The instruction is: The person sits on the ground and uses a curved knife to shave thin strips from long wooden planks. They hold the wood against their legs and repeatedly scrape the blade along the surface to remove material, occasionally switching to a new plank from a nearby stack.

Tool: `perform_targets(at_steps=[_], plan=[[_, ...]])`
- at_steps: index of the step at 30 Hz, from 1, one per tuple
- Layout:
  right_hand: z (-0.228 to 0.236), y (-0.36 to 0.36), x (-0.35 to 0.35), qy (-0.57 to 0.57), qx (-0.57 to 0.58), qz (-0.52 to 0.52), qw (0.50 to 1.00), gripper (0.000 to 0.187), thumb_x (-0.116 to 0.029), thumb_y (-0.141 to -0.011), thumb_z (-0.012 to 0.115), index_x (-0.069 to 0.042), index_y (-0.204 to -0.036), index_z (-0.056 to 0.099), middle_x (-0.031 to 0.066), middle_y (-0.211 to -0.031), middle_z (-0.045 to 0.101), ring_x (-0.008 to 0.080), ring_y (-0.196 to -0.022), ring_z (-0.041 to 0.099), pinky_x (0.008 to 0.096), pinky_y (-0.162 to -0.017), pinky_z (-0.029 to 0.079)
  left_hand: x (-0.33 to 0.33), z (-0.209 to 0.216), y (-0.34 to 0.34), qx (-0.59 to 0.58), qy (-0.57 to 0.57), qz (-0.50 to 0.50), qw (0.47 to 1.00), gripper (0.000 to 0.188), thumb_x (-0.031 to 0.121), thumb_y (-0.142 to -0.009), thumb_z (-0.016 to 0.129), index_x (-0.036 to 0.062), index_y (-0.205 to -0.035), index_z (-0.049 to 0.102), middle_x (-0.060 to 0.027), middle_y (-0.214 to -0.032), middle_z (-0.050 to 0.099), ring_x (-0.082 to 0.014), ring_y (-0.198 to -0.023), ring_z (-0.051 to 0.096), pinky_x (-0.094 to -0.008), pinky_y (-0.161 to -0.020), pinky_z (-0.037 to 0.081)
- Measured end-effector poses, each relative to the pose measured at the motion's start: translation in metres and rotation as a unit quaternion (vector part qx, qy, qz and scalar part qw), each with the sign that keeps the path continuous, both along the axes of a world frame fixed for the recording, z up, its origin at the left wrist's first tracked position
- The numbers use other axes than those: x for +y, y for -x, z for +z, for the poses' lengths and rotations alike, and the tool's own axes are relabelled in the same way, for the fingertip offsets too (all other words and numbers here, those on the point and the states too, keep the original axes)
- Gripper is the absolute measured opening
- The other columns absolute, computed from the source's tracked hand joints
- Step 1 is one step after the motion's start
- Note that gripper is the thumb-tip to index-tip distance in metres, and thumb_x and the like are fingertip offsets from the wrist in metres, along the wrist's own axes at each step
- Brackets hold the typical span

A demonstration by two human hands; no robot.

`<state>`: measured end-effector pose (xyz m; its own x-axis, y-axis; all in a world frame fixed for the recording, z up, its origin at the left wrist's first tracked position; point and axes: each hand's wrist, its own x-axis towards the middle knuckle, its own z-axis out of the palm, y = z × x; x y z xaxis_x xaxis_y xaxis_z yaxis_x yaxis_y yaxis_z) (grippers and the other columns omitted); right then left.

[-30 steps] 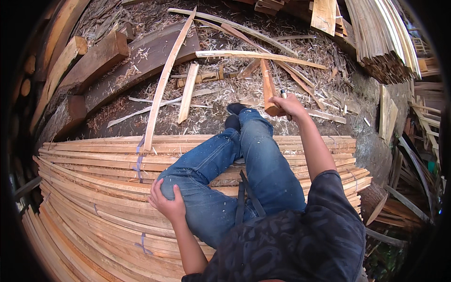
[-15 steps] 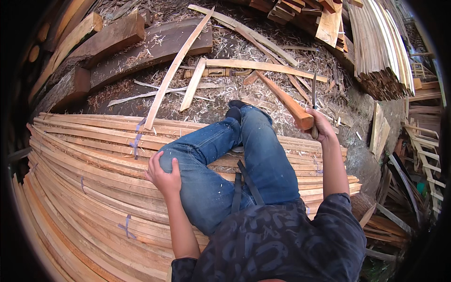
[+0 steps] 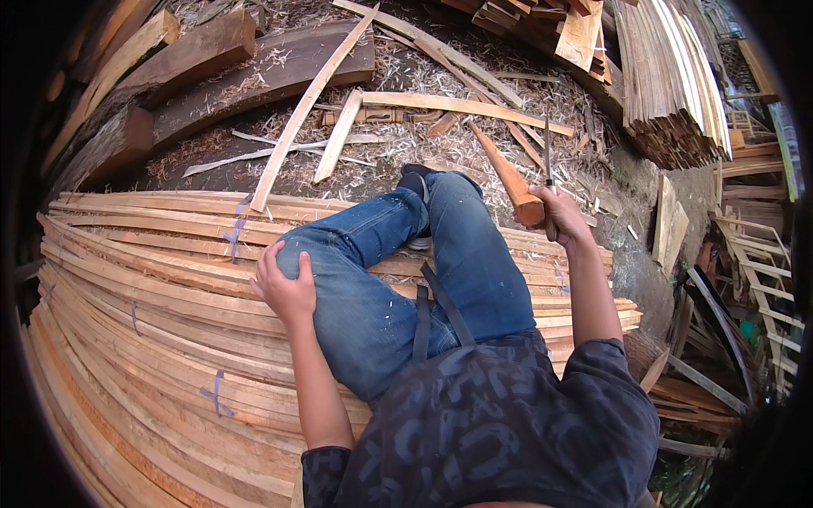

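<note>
A thin-bladed knife (image 3: 547, 157) and a tapered reddish-brown wooden piece (image 3: 508, 176) are gripped together by the right hand (image 3: 559, 215), its fingers closed around them. The wooden piece is held to the right of the legs (image 3: 484, 254), by which the space between the hands is blocked. The left hand (image 3: 286, 284) is laid over the left knee, its fingers loosely spread. Beyond, the ground is strewn with shavings (image 3: 394, 157) and crossed by a pale strip (image 3: 466, 105) (overlapped by others). By a longer strip (image 3: 313, 106), the stacked laths (image 3: 186, 339) are reached; these are bound with purple ties (image 3: 235, 237). The far left is occupied by a dark beam (image 3: 279, 72), the upper right by bundled slats (image 3: 669, 85).
</note>
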<state>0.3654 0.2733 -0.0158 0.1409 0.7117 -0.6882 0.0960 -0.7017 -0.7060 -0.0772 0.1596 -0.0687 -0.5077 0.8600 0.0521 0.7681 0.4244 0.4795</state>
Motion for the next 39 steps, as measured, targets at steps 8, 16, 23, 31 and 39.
perform_targets(at_steps=[8, 16, 23, 31, 39], plan=[[0.037, 0.066, -0.024, -0.054, 0.017, 0.059, 0.997, 0.029, -0.03, -0.081, 0.075, -0.008, -0.075, 0.056, -0.0016, -0.066, 0.051, 0.0069, -0.055, 0.045, 0.0246, -0.047, 0.035, -0.009, 0.016, -0.011, 0.046, -0.004, -0.013, 0.999, 0.05, 0.031, -0.079, 0.073, 0.0131, -0.122, 0.054, -0.0069, -0.127, 0.055, -0.029, -0.122, 0.049, -0.0572, -0.111, 0.019], [0.026, 0.148, -0.07, -0.049, 0.2, 0.046, 0.978, 0.026, -0.029, -0.088, 0.071, -0.012, -0.075, 0.057, -0.0052, -0.067, 0.052, 0.004, -0.056, 0.046, 0.0231, -0.049, 0.037, -0.017, 0.088, -0.109, -0.128, -0.212, -0.373, 0.894, 0.074, 0.041, -0.07, 0.081, 0.0181, -0.133, 0.049, -0.0116, -0.138, 0.046, -0.0322, -0.132, 0.041, -0.0589, -0.113, 0.02], [0.032, 0.173, -0.091, 0.009, 0.274, 0.097, 0.957, 0.024, -0.029, -0.091, 0.068, -0.009, -0.079, 0.061, -0.0019, -0.071, 0.059, 0.0047, -0.059, 0.054, 0.0226, -0.051, 0.043, -0.014, 0.101, -0.083, -0.089, -0.203, -0.458, 0.861, 0.057, 0.027, -0.064, 0.085, 0.0111, -0.115, 0.064, -0.0053, -0.111, 0.064, -0.0236, -0.105, 0.062, -0.0473, -0.1, 0.043], [0.045, 0.183, -0.088, 0.017, 0.307, 0.184, 0.934, 0.035, -0.037, -0.092, 0.066, -0.005, -0.079, 0.061, 0.0039, -0.074, 0.063, 0.011, -0.061, 0.063, 0.0249, -0.053, 0.055, -0.015, 0.113, -0.067, -0.084, -0.236, -0.448, 0.858, 0.064, 0.014, -0.057, 0.087, 0.0063, -0.115, 0.063, -0.0073, -0.105, 0.063, -0.0261, -0.092, 0.064, -0.0392, -0.085, 0.053], [0.047, 0.176, -0.095, -0.104, 0.13, 0.307, 0.937, 0.039, -0.036, -0.093, 0.065, -0.002, -0.075, 0.061, -0.0022, -0.057, 0.053, 0.0058, -0.051, 0.047, 0.0253, -0.046, 0.037, -0.075, 0.113, -0.026, -0.321, -0.428, 0.025, 0.844, 0.056, 0.014, -0.073, 0.082, -0.0022, -0.115, 0.049, -0.0103, -0.105, 0.056, -0.017, -0.095, 0.061, -0.0296, -0.085, 0.051]])
